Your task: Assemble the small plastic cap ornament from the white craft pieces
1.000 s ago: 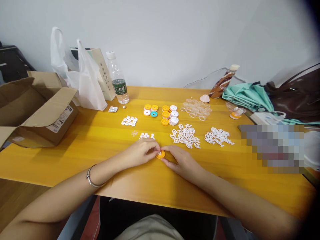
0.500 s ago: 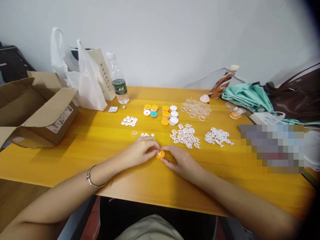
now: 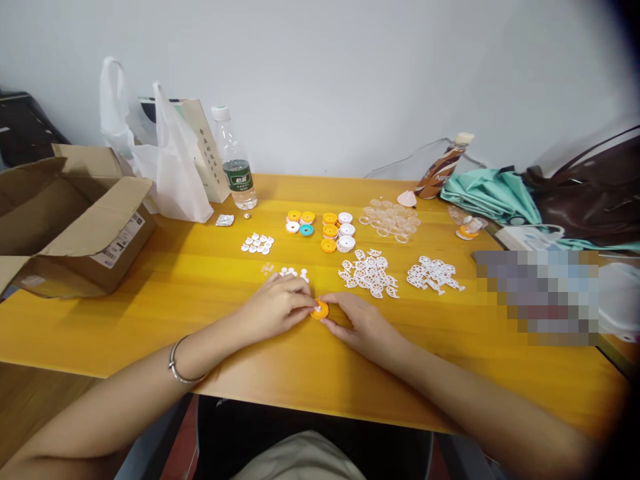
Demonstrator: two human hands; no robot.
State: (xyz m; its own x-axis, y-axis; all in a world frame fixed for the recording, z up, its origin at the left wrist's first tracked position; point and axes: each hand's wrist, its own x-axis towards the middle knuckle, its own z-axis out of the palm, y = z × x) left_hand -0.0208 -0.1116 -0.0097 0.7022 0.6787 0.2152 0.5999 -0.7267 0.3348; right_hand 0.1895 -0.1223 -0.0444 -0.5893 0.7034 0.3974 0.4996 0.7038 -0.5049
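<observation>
Left hand (image 3: 277, 308) and right hand (image 3: 361, 325) pinch an orange disc (image 3: 320, 310) on the table (image 3: 200, 293). A finger slip could flick it into the white bits (image 3: 293, 272) just behind.

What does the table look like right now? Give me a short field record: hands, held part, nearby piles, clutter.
left hand: fingertips on the orange disc
right hand: pinching the same disc from the other side
disc: low over the yellow table, small white piece at its centre
just beyond hands: small white parts
middle: white lattice pieces, coloured discs, clear rings
back left: cardboard box, white plastic bag, water bottle
</observation>
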